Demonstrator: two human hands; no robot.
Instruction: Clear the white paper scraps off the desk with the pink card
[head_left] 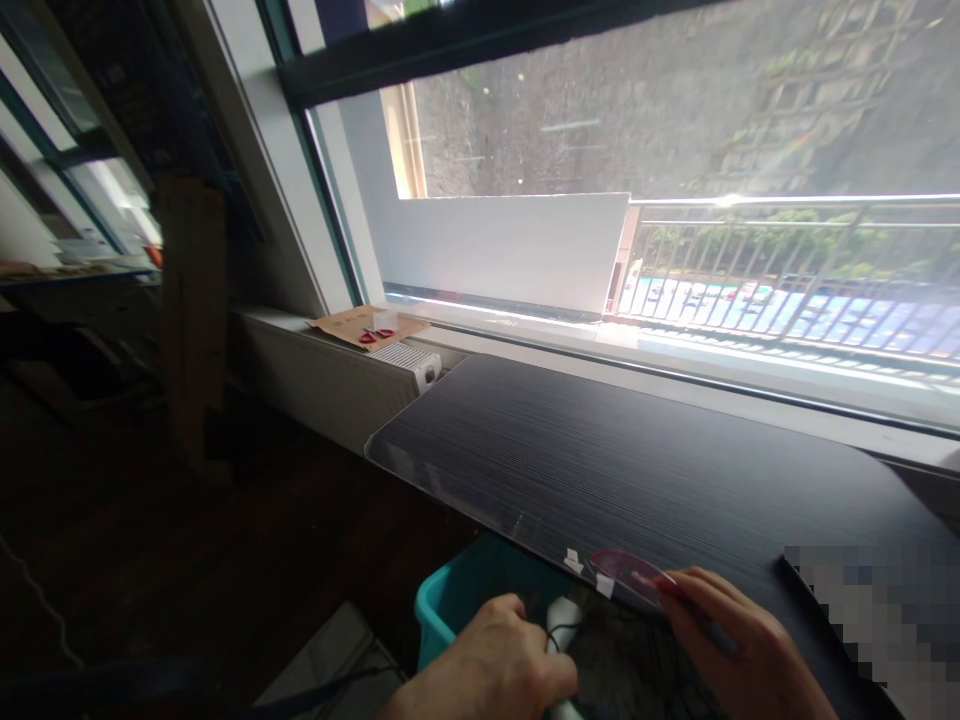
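Observation:
My right hand (739,635) is closed on a flat, see-through pink oval piece (630,574), pinched at its redder end. The piece lies over the front edge of the dark tabletop (600,440). Small white scraps (573,560) are beside its tip, on the table edge. My left hand (495,655) is closed, lower down in front of a teal bin (450,590). A white object (564,618) with a thin black cord shows beside its fingers. Whether the left fingers grip this object cannot be made out.
Red-handled scissors (376,335) lie on brown paper (341,325) atop a radiator (420,365). A bright window with a railing (787,270) runs behind the table. A blurred-out item (885,620) is at right. Cardboard (193,310) stands at left; a pale cable (45,600) lies on the floor.

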